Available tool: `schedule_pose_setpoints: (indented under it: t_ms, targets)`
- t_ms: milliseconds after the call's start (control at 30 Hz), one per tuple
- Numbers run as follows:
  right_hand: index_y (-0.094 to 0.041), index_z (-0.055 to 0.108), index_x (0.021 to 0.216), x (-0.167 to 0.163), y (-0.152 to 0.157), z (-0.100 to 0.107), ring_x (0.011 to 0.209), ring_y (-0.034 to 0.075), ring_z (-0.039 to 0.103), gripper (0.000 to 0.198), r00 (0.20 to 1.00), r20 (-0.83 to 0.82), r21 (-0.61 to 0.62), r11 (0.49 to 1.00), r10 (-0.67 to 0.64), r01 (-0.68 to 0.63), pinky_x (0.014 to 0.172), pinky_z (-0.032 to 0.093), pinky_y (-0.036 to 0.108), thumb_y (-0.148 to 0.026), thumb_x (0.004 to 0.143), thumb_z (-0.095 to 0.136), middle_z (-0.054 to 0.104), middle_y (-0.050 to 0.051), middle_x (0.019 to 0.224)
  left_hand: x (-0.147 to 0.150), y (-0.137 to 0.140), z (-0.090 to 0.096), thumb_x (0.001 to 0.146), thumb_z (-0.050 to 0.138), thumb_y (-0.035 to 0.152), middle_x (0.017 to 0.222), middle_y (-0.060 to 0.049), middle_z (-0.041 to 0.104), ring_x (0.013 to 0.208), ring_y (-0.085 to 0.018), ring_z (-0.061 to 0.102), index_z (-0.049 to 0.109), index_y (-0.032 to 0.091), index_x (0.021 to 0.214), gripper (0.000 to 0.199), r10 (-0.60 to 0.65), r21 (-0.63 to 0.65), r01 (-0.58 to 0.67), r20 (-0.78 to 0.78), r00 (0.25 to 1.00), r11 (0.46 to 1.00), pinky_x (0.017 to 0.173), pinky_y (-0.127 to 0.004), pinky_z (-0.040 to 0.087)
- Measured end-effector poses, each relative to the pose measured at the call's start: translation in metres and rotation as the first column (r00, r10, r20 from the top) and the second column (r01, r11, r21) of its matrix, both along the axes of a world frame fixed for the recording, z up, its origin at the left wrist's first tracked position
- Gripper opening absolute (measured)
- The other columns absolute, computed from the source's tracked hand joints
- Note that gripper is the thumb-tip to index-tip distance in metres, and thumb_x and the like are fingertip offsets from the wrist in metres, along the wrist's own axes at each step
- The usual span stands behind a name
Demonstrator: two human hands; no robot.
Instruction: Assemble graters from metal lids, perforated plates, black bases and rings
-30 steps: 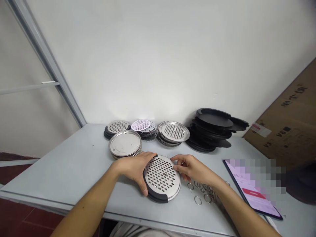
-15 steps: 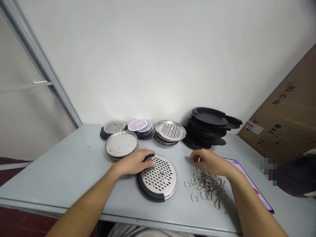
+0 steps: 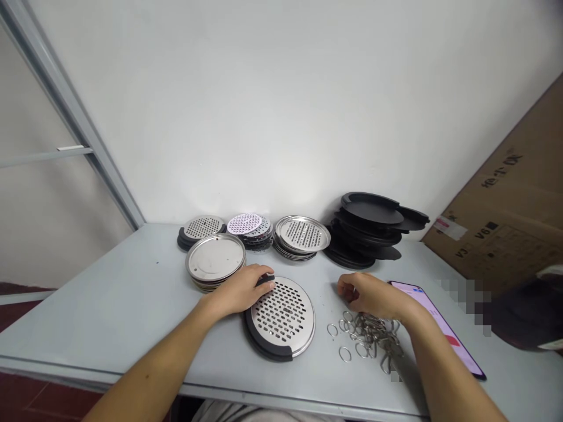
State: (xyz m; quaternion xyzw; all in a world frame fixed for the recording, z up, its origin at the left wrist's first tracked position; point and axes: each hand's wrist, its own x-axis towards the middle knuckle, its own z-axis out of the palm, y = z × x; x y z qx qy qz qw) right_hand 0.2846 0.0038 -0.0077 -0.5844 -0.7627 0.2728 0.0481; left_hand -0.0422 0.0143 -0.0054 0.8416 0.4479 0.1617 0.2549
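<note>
My left hand (image 3: 241,289) grips the upper left edge of a round perforated metal disc (image 3: 288,310), thumb on top and fingers over the rim. A black crescent-shaped edge piece (image 3: 267,347) wraps the disc's left and lower side, and the disc lies flat on the table. To the right, my right hand (image 3: 367,293) is closed, its fingertips curled together low over the table; whatever they hold, if anything, is hidden. Just below that hand lies a loose pile of metal rings and clips (image 3: 373,334), with a few single rings (image 3: 345,354) at its left.
Behind stand stacks of plain metal discs (image 3: 215,258), perforated discs (image 3: 303,234), purple-tinted discs (image 3: 244,223) and black round trays (image 3: 372,210). A black-edged disc stack (image 3: 203,227) stands back left. A phone (image 3: 440,328) lies right of the rings, before a cardboard box (image 3: 497,217).
My right hand has shifted slightly down towards the rings, its fingers still curled. My left hand and the disc stay almost where they were.
</note>
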Motion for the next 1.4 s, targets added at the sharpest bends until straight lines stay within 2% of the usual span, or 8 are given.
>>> schedule_pose_setpoints:
  t_ms: [167, 400, 633, 733, 800, 933, 1133, 1400]
  targets:
    - [-0.018, 0.062, 0.082, -0.012, 0.001, -0.007, 0.056, 0.012, 0.056, 0.030, 0.996, -0.069, -0.028, 0.998, 0.050, -0.052, 0.047, 0.035, 0.020, -0.002, 0.060, 0.052, 0.063, 0.000, 0.071, 0.014, -0.009, 0.001, 0.093, 0.049, 0.040, 0.116, -0.007, 0.062, 0.111, -0.023, 0.054, 0.060, 0.021, 0.118, 0.033, 0.023, 0.183, -0.033, 0.056, 0.998, 0.983, 0.098, -0.038, 0.042]
    - [-0.019, 0.063, 0.085, -0.041, -0.002, -0.011, 0.067, 0.014, 0.059, 0.027, 0.979, -0.173, 0.132, 0.988, 0.105, -0.082, 0.059, 0.041, 0.022, -0.004, 0.067, 0.051, 0.065, 0.000, 0.074, 0.027, -0.015, 0.001, 0.091, 0.055, 0.032, 0.104, -0.004, 0.065, 0.102, -0.021, 0.057, 0.065, 0.022, 0.110, 0.024, 0.019, 0.264, -0.053, 0.129, 0.991, 0.963, 0.092, -0.035, 0.044]
    - [-0.019, 0.060, 0.088, -0.053, -0.006, -0.012, 0.055, 0.011, 0.057, 0.024, 0.938, -0.342, -0.014, 0.997, 0.064, -0.073, 0.053, 0.043, 0.022, -0.007, 0.070, 0.048, 0.063, 0.000, 0.078, 0.027, -0.015, 0.001, 0.091, 0.054, 0.030, 0.099, -0.004, 0.066, 0.098, -0.019, 0.058, 0.068, 0.022, 0.102, 0.020, 0.035, 0.240, -0.079, 0.184, 0.982, 0.968, 0.089, -0.034, 0.044]
    - [-0.018, 0.061, 0.087, -0.044, -0.005, -0.005, 0.064, 0.013, 0.059, 0.021, 0.948, -0.316, 0.064, 0.998, 0.047, -0.029, 0.059, 0.045, 0.023, -0.010, 0.071, 0.051, 0.065, 0.001, 0.081, 0.028, -0.015, 0.001, 0.092, 0.053, 0.030, 0.097, -0.003, 0.066, 0.095, -0.018, 0.058, 0.068, 0.022, 0.100, 0.018, 0.036, 0.239, -0.086, 0.208, 0.978, 0.967, 0.087, -0.033, 0.044]
    - [-0.018, 0.063, 0.086, -0.036, -0.005, -0.001, 0.070, 0.016, 0.060, 0.020, 0.960, -0.269, 0.091, 0.994, 0.084, -0.061, 0.064, 0.045, 0.024, -0.011, 0.070, 0.053, 0.067, 0.002, 0.079, 0.028, -0.015, 0.001, 0.092, 0.053, 0.029, 0.095, -0.002, 0.067, 0.093, -0.017, 0.058, 0.068, 0.022, 0.098, 0.018, 0.031, 0.242, -0.086, 0.221, 0.975, 0.967, 0.086, -0.032, 0.044]
    - [-0.018, 0.065, 0.086, -0.029, -0.005, 0.003, 0.066, 0.015, 0.060, 0.022, 0.968, -0.208, 0.007, 0.990, 0.139, -0.140, 0.061, 0.043, 0.024, -0.011, 0.067, 0.056, 0.067, 0.001, 0.075, 0.028, -0.014, 0.001, 0.092, 0.052, 0.026, 0.092, -0.001, 0.067, 0.090, -0.016, 0.059, 0.069, 0.022, 0.095, 0.017, 0.026, 0.257, -0.086, 0.231, 0.973, 0.963, 0.083, -0.031, 0.044]
    - [-0.020, 0.071, 0.085, -0.037, -0.009, 0.005, 0.068, 0.015, 0.057, 0.025, 0.967, -0.121, 0.006, 0.975, 0.223, -0.224, 0.059, 0.040, 0.022, -0.014, 0.061, 0.066, 0.064, 0.000, 0.076, 0.027, -0.013, -0.002, 0.092, 0.052, 0.028, 0.095, -0.001, 0.067, 0.094, -0.017, 0.058, 0.068, 0.023, 0.097, 0.018, 0.033, 0.249, -0.082, 0.195, 0.980, 0.965, 0.086, -0.032, 0.045]
    - [-0.019, 0.074, 0.075, -0.038, -0.009, 0.005, 0.067, 0.015, 0.058, 0.015, 0.975, -0.080, -0.071, 0.974, 0.208, -0.213, 0.056, 0.040, 0.021, -0.019, 0.062, 0.067, 0.067, 0.001, 0.076, 0.025, -0.012, -0.010, 0.090, 0.056, 0.030, 0.111, -0.004, 0.065, 0.107, -0.021, 0.053, 0.064, 0.023, 0.115, 0.027, -0.040, 0.263, 0.007, 0.121, 0.992, 0.965, 0.095, -0.035, 0.043]
